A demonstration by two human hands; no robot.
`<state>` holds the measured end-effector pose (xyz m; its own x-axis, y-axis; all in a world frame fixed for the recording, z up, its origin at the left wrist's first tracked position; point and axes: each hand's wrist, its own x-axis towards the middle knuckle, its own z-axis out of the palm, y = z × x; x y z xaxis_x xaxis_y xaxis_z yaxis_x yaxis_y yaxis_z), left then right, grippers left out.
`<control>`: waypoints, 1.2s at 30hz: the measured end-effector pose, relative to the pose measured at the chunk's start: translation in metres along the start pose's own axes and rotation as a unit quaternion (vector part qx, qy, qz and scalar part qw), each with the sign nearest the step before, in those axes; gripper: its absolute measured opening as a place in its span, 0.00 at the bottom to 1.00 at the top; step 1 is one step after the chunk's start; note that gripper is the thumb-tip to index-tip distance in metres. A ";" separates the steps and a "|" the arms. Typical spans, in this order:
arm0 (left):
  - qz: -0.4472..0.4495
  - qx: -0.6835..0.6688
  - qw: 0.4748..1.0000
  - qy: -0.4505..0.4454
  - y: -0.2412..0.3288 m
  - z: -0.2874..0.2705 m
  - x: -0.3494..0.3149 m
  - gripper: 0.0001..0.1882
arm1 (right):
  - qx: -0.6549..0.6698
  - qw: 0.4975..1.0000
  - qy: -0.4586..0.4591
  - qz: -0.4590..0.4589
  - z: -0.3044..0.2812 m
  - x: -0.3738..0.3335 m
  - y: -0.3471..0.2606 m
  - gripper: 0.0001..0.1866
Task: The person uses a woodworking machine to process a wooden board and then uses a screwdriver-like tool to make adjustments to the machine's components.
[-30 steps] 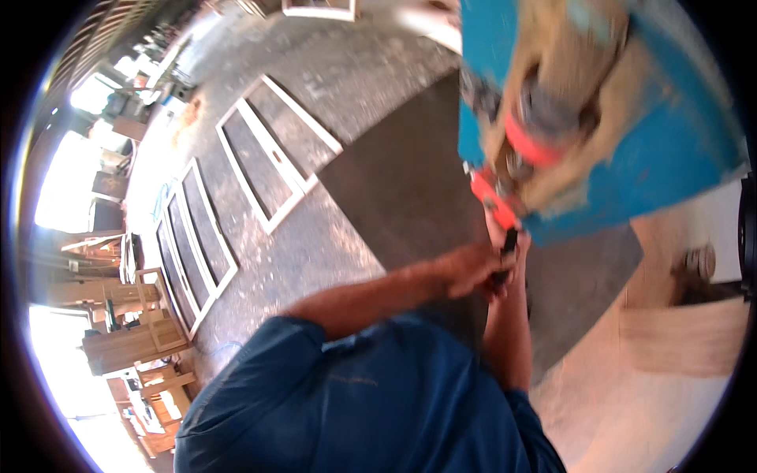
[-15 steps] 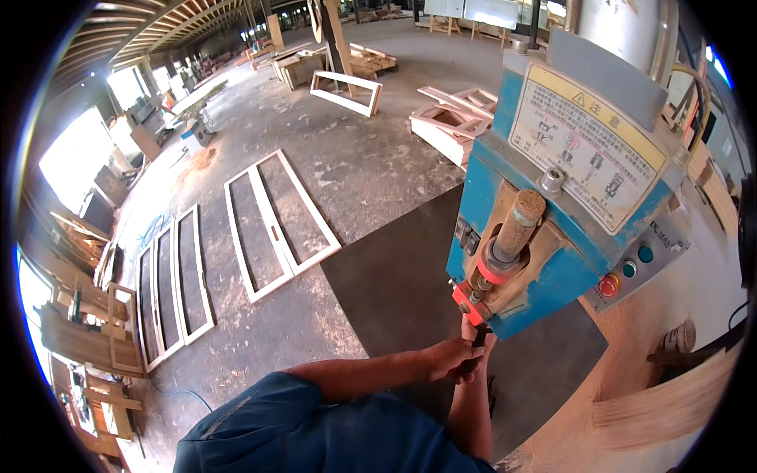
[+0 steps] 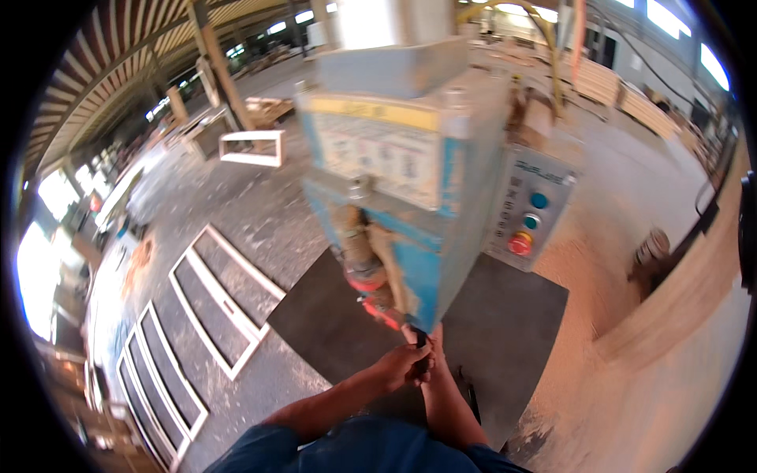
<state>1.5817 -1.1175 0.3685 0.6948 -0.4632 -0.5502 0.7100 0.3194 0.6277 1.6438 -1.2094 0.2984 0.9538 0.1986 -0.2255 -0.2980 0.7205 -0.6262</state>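
Observation:
A blue woodworking machine head (image 3: 418, 264), smeared by motion, stands before me with a warning plate (image 3: 377, 150) on its front. Below the plate, a dusty spindle (image 3: 359, 248) leads down to a red collar and a red part (image 3: 381, 311). My left hand (image 3: 406, 364) is closed round a short black handle (image 3: 421, 339) just under the head's lower corner. My right hand (image 3: 436, 339) reaches up beside it, close under the head. The machine and my left hand hide most of its fingers. What the handle belongs to cannot be made out.
A dark flat table (image 3: 505, 331) spreads beneath the head. At right are a grey control panel (image 3: 530, 209) with a red button, sawdust (image 3: 583, 276) and a curved wooden piece (image 3: 670, 315). Wooden frames (image 3: 229, 303) lie on the floor at left; another frame (image 3: 252, 148) stands farther back.
My view has swung to the right, so the machine sits farther left and its side and control panel show more. My left hand keeps its grip on the black handle.

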 end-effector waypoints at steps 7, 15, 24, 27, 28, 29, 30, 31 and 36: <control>0.012 -0.003 0.999 -0.031 0.005 0.000 -0.009 0.15 | 0.250 0.961 -0.054 0.105 -0.006 0.033 0.004 0.17; 0.029 0.025 0.999 0.022 0.011 0.018 -0.021 0.14 | 0.201 0.970 0.054 0.125 0.033 -0.001 -0.033 0.11; 0.042 -0.001 0.997 0.060 0.005 0.023 -0.019 0.15 | -0.008 0.998 -0.061 -0.024 0.026 -0.011 -0.023 0.07; 0.030 0.018 0.998 0.042 0.010 0.025 -0.021 0.16 | 0.108 0.993 -0.041 0.005 0.027 -0.005 -0.017 0.05; 0.025 0.018 0.998 0.050 0.011 0.026 -0.022 0.15 | 0.210 0.976 -0.051 0.033 0.027 -0.002 -0.017 0.05; 0.026 0.011 0.999 0.043 0.011 0.026 -0.022 0.15 | 0.209 0.975 0.011 0.068 0.026 0.002 -0.016 0.05; 0.025 0.015 0.998 0.053 0.010 0.026 -0.021 0.15 | 0.217 0.972 0.040 0.082 0.023 0.004 -0.016 0.05; 0.031 0.014 0.998 0.048 0.009 0.025 -0.020 0.15 | 0.234 0.966 0.043 0.102 0.020 0.006 -0.016 0.05; 0.033 0.023 0.999 0.034 0.006 0.019 -0.016 0.16 | -0.024 0.999 -0.009 -0.025 0.009 -0.005 -0.009 0.05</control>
<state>1.5728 -1.1236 0.3911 0.7472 -0.3850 -0.5418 0.6573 0.3075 0.6880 1.6417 -1.2104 0.3119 0.9677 0.1760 -0.1805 -0.2520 0.6967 -0.6716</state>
